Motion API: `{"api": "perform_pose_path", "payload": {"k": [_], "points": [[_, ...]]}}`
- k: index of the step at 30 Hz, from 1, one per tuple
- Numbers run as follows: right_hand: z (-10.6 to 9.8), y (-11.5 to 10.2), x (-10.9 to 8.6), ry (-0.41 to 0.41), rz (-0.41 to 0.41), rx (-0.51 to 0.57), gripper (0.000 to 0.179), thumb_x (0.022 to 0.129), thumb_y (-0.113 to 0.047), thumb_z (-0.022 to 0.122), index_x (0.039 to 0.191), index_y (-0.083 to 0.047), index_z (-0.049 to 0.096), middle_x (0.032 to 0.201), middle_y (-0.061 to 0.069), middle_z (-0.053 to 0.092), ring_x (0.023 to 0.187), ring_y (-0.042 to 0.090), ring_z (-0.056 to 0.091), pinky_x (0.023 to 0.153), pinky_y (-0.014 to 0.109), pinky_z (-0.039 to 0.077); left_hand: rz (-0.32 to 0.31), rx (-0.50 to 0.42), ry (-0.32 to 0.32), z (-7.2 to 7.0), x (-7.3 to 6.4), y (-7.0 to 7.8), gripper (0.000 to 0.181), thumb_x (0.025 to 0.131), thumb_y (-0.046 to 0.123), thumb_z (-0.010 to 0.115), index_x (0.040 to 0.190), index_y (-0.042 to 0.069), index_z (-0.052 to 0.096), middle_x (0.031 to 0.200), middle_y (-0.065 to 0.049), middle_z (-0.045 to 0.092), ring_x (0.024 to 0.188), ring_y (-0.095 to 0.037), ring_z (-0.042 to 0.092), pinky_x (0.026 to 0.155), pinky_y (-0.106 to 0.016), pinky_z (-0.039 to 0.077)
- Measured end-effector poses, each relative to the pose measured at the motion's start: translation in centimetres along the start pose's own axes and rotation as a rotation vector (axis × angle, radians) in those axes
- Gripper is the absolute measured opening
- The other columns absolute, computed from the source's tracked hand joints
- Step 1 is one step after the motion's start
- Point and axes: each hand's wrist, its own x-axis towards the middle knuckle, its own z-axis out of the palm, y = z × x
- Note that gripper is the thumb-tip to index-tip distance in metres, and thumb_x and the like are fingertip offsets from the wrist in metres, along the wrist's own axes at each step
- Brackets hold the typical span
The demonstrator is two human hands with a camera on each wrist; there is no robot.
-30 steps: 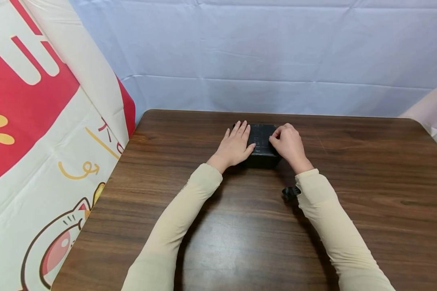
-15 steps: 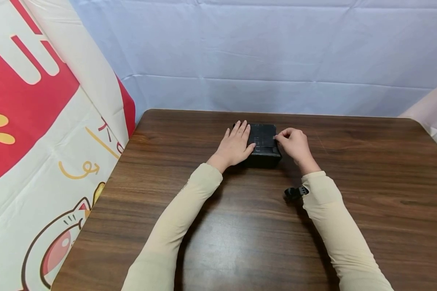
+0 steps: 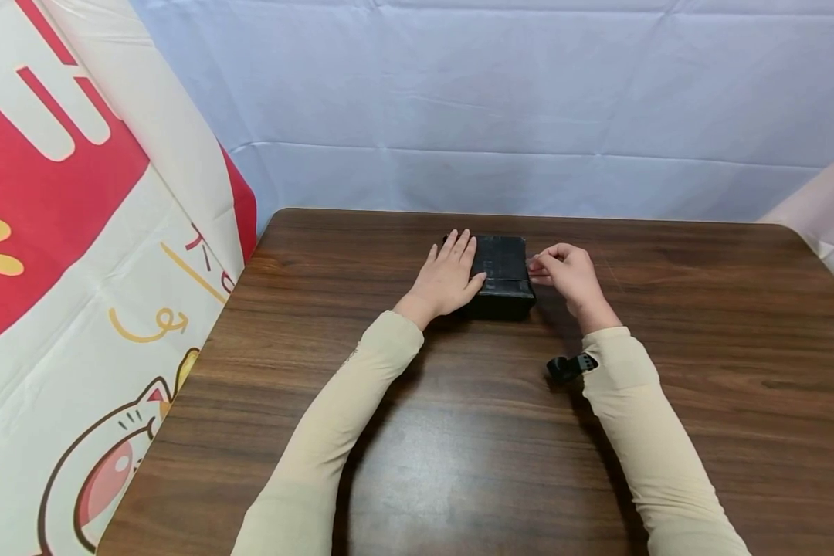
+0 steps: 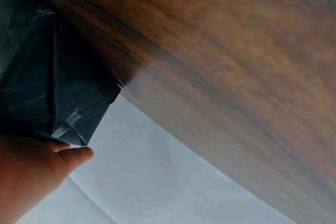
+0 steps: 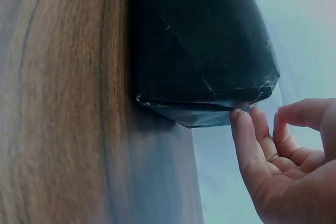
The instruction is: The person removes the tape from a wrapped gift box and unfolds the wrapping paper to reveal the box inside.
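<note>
A box in black wrapping (image 3: pixel 506 259) rests on the table, its top flat and its near side in shadow. My left hand (image 3: pixel 445 278) lies on the left part of its top with the fingers spread. At the right edge of the box, my right hand (image 3: pixel 570 274) has its thumb and forefinger together. A small clear strip that looks like tape (image 5: pixel 253 107) shows by these fingertips. Other right fingers (image 5: pixel 244 135) touch the folded end of the wrapping. The left wrist view shows shiny bits of tape (image 4: pixel 67 124) on the opposite folded end.
The brown wooden table (image 3: pixel 417 432) extends around the box. A pale cloth (image 3: pixel 493 108) hangs behind it, and a printed cloth (image 3: pixel 146 255) hangs at the left. A black wrist camera (image 3: pixel 568 367) hangs from the right sleeve.
My right hand has moved from the top of the box to the right, beyond its edge, and its rear fingers have spread. The left hand has stayed in place.
</note>
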Motion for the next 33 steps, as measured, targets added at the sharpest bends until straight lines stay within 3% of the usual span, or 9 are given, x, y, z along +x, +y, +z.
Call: {"api": "perform_pose_path", "payload": {"k": [4,12,22,33], "points": [[-0.5,0.2,-0.1,-0.004,0.072,0.122,0.022,0.098,-0.008,0.042,0.107,0.01,0.051,0.083,0.002,0.059,0.072,0.005,0.063,0.076,0.026,0.054,0.009,-0.001,0.003,0.0,0.0,0.0,0.067,0.102,0.048,0.022,0.153,0.01,0.001,0.158,-0.006,-0.006,0.143,-0.021,-0.01,0.115,-0.043,0.005],[-1.5,0.7,-0.6,-0.03,0.126,0.269,0.018,0.099,-0.008,0.043,0.107,0.007,0.05,0.077,0.002,0.062,0.071,0.01,0.065,0.071,0.023,0.054,0.01,0.001,0.011,0.0,0.0,-0.1,0.067,0.102,0.048,0.023,0.153,0.01,0.002,0.158,-0.007,-0.004,0.144,-0.022,-0.008,0.114,-0.044,0.007],[-3.0,1.8,-1.0,-0.017,0.164,0.26,0.028,0.099,-0.011,0.044,0.114,0.011,0.048,0.072,0.002,0.065,0.067,0.01,0.067,0.066,0.022,0.055,-0.001,-0.005,0.012,0.1,0.1,-0.2,0.068,0.102,0.048,0.024,0.153,0.01,0.002,0.158,-0.006,-0.005,0.143,-0.021,-0.01,0.115,-0.043,0.005],[-4.0,2.9,-0.7,0.005,0.255,0.093,0.038,0.099,-0.007,0.041,0.126,0.02,0.041,0.063,-0.003,0.064,0.059,0.005,0.065,0.062,0.021,0.054,-0.008,0.003,0.009,0.1,-0.1,-0.4,0.068,0.101,0.048,0.023,0.153,0.01,0.001,0.158,-0.006,-0.005,0.143,-0.02,-0.01,0.115,-0.043,0.006]]}}
